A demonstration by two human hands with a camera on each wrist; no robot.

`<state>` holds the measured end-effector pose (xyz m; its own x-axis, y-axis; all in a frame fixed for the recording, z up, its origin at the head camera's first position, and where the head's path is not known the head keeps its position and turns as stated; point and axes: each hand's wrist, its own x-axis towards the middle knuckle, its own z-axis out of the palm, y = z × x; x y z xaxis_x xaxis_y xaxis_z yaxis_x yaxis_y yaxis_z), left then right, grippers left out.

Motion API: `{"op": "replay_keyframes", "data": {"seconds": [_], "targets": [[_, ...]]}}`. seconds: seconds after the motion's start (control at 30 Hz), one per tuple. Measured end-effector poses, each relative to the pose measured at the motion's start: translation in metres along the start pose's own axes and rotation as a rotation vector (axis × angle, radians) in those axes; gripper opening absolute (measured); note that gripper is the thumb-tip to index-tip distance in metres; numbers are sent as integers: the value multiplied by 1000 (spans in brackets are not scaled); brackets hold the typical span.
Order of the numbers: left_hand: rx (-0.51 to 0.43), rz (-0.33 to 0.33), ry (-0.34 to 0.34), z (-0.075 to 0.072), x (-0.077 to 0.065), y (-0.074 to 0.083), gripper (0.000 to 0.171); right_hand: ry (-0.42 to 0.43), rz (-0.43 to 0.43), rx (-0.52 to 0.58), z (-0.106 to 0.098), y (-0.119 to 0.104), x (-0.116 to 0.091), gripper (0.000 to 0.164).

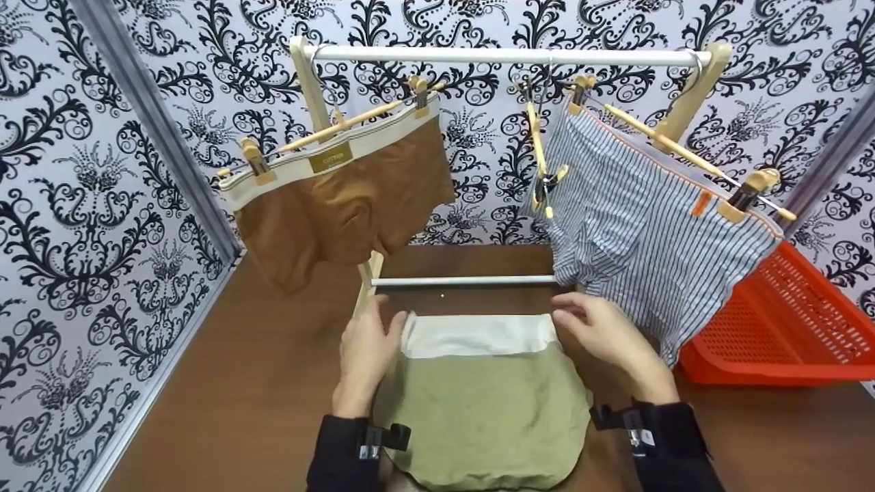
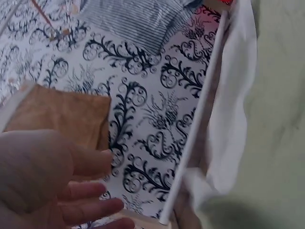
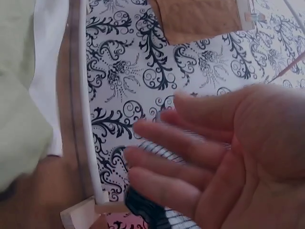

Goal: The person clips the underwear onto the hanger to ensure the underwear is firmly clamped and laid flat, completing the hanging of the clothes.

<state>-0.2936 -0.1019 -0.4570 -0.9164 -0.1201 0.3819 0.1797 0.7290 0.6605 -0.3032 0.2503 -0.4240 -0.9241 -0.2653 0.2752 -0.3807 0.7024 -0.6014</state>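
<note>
Olive green underpants (image 1: pixel 485 417) with a white waistband (image 1: pixel 478 335) lie spread on the brown table, waistband toward the rack. Beside the waistband's left end is my left hand (image 1: pixel 369 342), its fingers loosely extended with no cloth between them in the left wrist view. My right hand (image 1: pixel 608 331) hovers by the other end of the waistband. In the right wrist view its fingers are spread and relaxed, and the green cloth (image 3: pixel 16 90) lies apart from them.
Brown underpants (image 1: pixel 355 198) and striped shorts (image 1: pixel 636 212) hang by clips from a white-barred rack (image 1: pixel 506 56). Between them hangs a bare clip hanger (image 1: pixel 536 143). A red basket (image 1: pixel 786 372) stands at the right. Patterned panels (image 1: pixel 89 225) enclose the table (image 1: pixel 225 396).
</note>
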Motion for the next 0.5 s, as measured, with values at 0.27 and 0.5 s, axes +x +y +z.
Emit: {"op": "replay_keyframes", "data": {"seconds": [0.27, 0.5], "targets": [[-12, 175, -548, 23, -11, 8, 51, -302, -64, -111, 35, 8, 0, 44], [298, -34, -605, 30, -21, 12, 100, -521, 94, -136, 48, 4, -7, 79]]}}
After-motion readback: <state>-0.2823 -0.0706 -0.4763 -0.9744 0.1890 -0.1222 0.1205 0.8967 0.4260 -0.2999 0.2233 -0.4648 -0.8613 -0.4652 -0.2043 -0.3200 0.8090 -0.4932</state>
